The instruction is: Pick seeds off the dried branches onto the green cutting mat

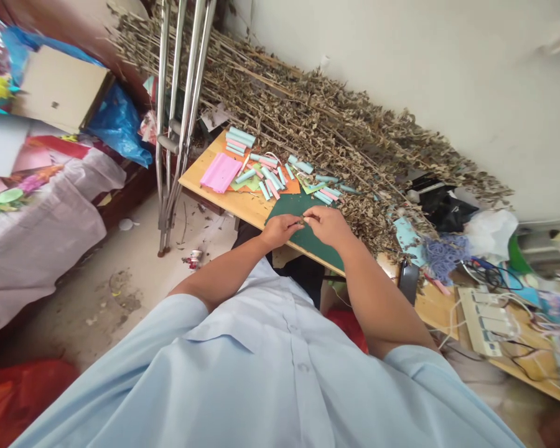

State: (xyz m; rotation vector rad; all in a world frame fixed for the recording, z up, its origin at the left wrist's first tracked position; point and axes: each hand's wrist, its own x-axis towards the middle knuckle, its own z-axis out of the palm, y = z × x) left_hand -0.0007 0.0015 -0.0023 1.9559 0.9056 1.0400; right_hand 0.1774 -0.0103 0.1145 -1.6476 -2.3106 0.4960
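Note:
My left hand (279, 231) and my right hand (329, 225) meet over a dark green mat (282, 205) at the table's front edge. Both are closed, thumbs and fingertips pinched together. Between the fingertips shows a small brownish bit, too small to make out. Just beyond the hands lie many short paper rolls (271, 177) in pale blue and pink, strewn over orange and green sheets. A stack of pink paper (221, 173) lies to their left, and a few more blue rolls (325, 196) rest near the mat's far edge.
Long dried leafy stalks (280, 99) are heaped behind the table (191, 176), spilling onto its right side. Metal crutches (172, 124) stand at its left corner. A power strip (483, 320) with cables sits at right. Cloth-covered furniture (51, 230) holds a cardboard box (58, 87) at left.

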